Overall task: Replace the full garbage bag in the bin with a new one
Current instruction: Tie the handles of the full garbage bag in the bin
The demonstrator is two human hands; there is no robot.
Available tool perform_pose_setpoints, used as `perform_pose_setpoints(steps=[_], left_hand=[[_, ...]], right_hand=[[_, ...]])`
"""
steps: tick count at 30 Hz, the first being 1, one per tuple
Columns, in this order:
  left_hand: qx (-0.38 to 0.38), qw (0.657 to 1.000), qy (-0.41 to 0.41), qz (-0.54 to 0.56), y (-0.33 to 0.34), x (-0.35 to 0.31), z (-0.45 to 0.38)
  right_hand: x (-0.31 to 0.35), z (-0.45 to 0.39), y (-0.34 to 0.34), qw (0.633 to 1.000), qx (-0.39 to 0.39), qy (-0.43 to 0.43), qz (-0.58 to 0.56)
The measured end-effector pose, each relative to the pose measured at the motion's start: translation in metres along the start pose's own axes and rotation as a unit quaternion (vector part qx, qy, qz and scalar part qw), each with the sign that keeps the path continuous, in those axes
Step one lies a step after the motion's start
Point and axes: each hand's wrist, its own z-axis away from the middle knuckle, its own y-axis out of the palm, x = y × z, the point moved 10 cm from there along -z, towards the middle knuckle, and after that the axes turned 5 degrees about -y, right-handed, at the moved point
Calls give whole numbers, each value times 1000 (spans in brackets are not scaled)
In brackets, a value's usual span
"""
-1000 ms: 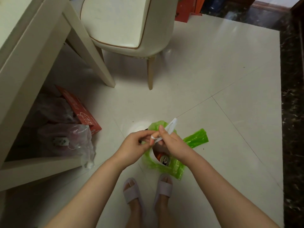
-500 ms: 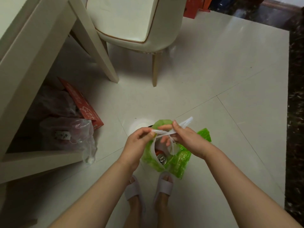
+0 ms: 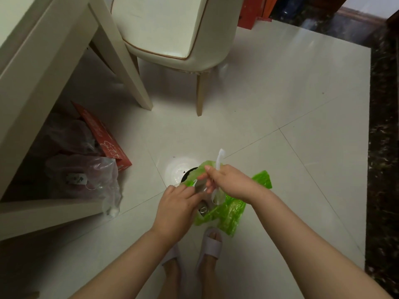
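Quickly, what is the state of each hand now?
Left hand: closed, pinching a white drawstring of the green garbage bag.
Right hand: closed, gripping the other white drawstring.

Pale tiled floor (image 3: 269, 100): chair (image 3: 172, 29), red box (image 3: 103, 139), clear bags (image 3: 90, 175).

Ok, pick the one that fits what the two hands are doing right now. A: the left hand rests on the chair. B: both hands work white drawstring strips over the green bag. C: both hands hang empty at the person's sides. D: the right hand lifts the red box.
B: the right hand pinches a white strip that sticks up past it, and the left hand grips another end over the green bag.
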Motion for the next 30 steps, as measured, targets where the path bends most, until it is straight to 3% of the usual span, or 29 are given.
perform_pose_setpoints(steps=[3, 5, 8, 10, 13, 16, 18, 21, 25, 30], left_hand=[[27, 981, -146, 127, 4, 21, 6], [7, 938, -252, 238, 1, 35, 6], [-15, 899, -304, 315, -3, 40, -8], [42, 870, -317, 375, 6, 38, -25], [224, 769, -341, 491, 35, 20, -34], [312, 748, -297, 504, 43, 5, -37], [283, 745, -305, 521, 42, 8, -42], [212, 725, -367, 543, 44, 23, -42], [190, 640, -473, 575, 64, 30, -23], [170, 538, -558, 609, 75, 34, -19]], right_hand=[[16, 11, -10, 965, -71, -52, 246], [20, 16, -4, 924, -85, -97, 361], [14, 23, 15, 883, -92, -153, 434], [14, 28, 20, 881, -122, -187, 417], [7, 32, 21, 919, -87, -172, 344], [12, 39, 9, 944, -88, -165, 271], [9, 39, 5, 961, -92, -153, 212], [4, 38, 3, 949, -125, -184, 221], [-25, 39, 2, 973, -155, -138, 102], [-49, 50, 12, 970, -201, -132, 35]])
